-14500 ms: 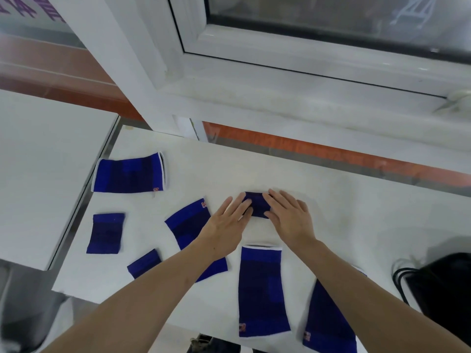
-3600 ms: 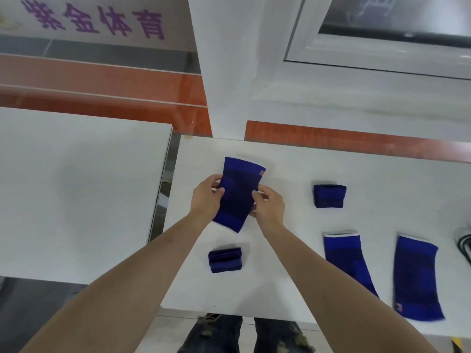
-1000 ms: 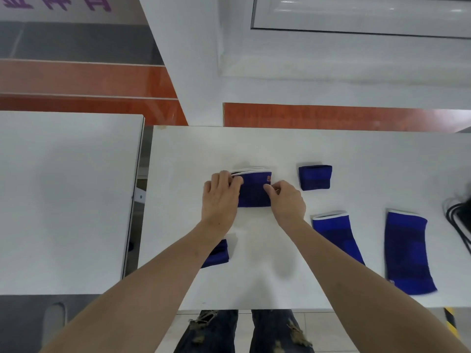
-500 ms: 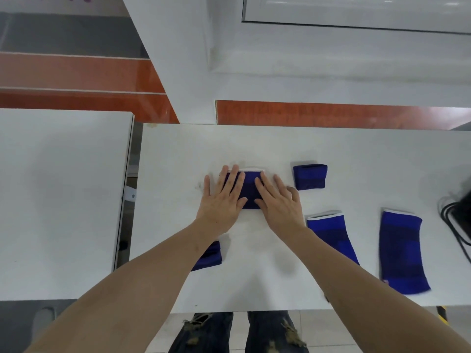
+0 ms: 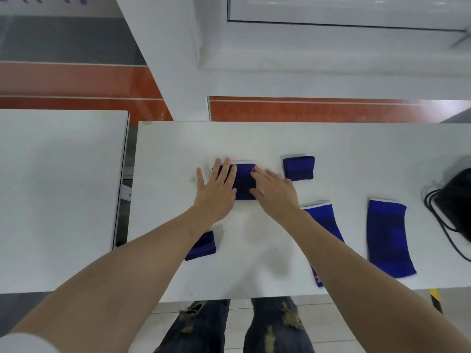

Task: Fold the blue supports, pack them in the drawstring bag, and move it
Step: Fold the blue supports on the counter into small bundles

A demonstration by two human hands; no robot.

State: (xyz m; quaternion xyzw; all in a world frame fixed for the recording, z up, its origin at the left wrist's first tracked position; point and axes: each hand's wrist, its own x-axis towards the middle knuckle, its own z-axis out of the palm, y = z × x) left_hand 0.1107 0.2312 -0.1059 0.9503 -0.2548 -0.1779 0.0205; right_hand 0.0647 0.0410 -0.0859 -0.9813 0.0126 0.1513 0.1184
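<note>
A folded blue support [image 5: 245,183] lies on the white table [image 5: 356,154]. My left hand [image 5: 216,191] and my right hand [image 5: 275,193] press flat on it from either side, fingers spread, gripping nothing. A second folded support [image 5: 298,168] sits just right of it. A third folded one [image 5: 204,245] lies near the front, partly hidden under my left forearm. Two unfolded supports lie flat to the right: one [image 5: 322,222] partly under my right forearm, the other [image 5: 388,236] further right. The black drawstring bag [image 5: 456,200] is at the right edge, cut off by the frame.
A second white table [image 5: 58,194] stands to the left across a narrow gap. A white pillar and window frame rise behind the table. The bag's black cord [image 5: 438,225] loops on the tabletop near the right edge.
The blue support went from held up in both hands to folded and laid on the table. Both hands have flattened onto it with fingers spread.
</note>
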